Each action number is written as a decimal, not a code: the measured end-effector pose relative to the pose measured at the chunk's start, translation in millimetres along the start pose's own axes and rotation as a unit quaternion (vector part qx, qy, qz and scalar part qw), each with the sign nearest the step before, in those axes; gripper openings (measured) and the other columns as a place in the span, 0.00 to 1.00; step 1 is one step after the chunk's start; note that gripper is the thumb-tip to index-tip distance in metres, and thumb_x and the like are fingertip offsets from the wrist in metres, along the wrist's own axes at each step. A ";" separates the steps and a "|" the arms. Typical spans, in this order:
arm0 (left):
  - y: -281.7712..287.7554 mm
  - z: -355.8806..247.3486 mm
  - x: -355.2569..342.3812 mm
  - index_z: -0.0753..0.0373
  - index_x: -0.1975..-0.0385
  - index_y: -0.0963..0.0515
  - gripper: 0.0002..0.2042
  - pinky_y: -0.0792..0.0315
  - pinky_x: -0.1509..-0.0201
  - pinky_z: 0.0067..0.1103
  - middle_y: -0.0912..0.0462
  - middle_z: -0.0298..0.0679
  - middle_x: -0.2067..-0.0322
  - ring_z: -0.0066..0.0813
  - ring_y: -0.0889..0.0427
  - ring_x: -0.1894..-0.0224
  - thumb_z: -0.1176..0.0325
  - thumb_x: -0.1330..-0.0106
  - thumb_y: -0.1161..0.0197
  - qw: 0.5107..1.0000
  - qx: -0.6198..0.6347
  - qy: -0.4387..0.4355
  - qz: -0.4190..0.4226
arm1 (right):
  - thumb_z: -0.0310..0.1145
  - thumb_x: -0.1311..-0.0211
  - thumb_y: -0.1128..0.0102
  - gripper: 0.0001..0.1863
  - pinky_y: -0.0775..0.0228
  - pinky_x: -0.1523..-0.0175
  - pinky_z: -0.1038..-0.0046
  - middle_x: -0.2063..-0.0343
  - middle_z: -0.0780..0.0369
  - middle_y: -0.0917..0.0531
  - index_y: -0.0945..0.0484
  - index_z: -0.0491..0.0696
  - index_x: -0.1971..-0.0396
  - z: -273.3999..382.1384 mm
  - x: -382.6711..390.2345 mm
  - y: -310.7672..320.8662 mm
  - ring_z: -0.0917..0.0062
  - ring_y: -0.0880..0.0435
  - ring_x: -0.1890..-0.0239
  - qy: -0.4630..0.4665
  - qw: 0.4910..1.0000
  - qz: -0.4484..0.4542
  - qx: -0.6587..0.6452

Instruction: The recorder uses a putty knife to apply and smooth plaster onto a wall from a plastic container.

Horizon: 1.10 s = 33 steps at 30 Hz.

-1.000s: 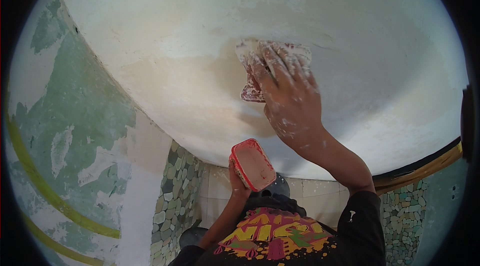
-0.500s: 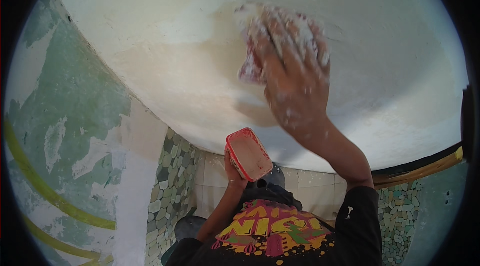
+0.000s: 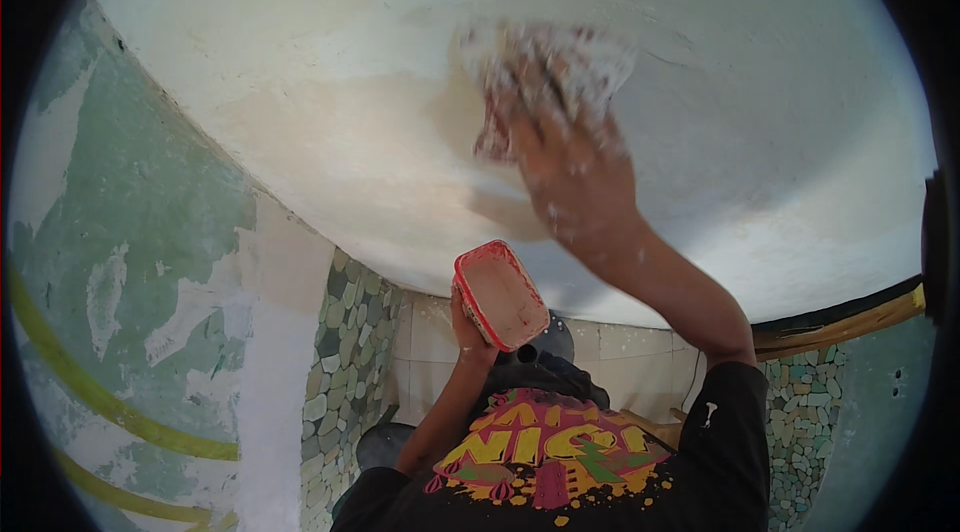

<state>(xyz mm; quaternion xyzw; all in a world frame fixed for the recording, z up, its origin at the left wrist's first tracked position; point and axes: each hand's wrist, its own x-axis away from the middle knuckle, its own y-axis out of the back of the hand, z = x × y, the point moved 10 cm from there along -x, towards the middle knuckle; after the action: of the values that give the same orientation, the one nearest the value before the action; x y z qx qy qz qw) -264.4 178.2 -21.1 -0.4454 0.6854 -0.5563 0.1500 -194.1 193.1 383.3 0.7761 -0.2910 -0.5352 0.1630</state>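
Note:
My right hand (image 3: 575,147), smeared with white, presses a cloth (image 3: 493,132) against the large pale curved surface (image 3: 350,122). The cloth is reddish and white, coated in white paste, and bunched under my blurred fingers. Low in front of my body, my left hand (image 3: 468,327) grips a plastic tub (image 3: 505,300) from its left side. The tub is rectangular with a red rim, tilted, with a pinkish-white layer inside. Darker damp-looking patches show on the pale surface around the cloth.
On the left is a green wall (image 3: 150,202) with patchy white filler and yellow-green curved bands. Pebble-stone panels (image 3: 345,352) stand at left and right. A wooden strip (image 3: 840,327) runs along the surface's right edge. Pale floor tiles (image 3: 640,377) lie below.
My right hand and the cloth have shifted slightly left and down across the pale surface. The tub in my left hand has risen a little.

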 end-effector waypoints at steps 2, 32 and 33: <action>0.9 -0.3 -1.4 0.56 0.28 0.36 0.33 0.31 0.29 0.43 0.27 0.42 0.33 0.43 0.27 0.32 0.39 0.22 0.59 1.000 -0.005 -0.013 -0.002 | 0.31 0.39 0.37 0.25 0.31 0.31 0.57 0.39 0.50 0.21 0.20 0.44 0.41 12.1 10.1 4.8 0.55 0.26 0.33 0.006 0.999 0.036 -0.034; -10.1 -2.0 -7.8 0.56 0.28 0.35 0.33 0.31 0.29 0.44 0.27 0.41 0.33 0.44 0.26 0.33 0.38 0.23 0.59 0.998 0.032 0.033 0.042 | 0.20 0.47 0.35 0.29 0.34 0.28 0.58 0.36 0.59 0.20 0.17 0.52 0.42 -72.7 6.2 83.5 0.62 0.22 0.34 -0.142 0.985 -0.094 -0.040; -11.2 -0.9 -5.0 0.56 0.28 0.35 0.34 0.31 0.29 0.44 0.27 0.41 0.33 0.44 0.26 0.33 0.38 0.23 0.59 0.999 0.013 0.033 0.038 | 0.19 0.48 0.36 0.30 0.35 0.27 0.58 0.35 0.59 0.21 0.18 0.52 0.41 -62.8 14.4 60.4 0.63 0.23 0.33 -0.157 0.986 -0.044 -0.031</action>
<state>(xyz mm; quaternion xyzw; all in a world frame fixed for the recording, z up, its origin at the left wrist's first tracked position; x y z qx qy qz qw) -257.3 182.8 -12.3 -0.3984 0.6988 -0.5738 0.1539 -149.0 133.4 430.4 0.6887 -0.2618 -0.6661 0.1158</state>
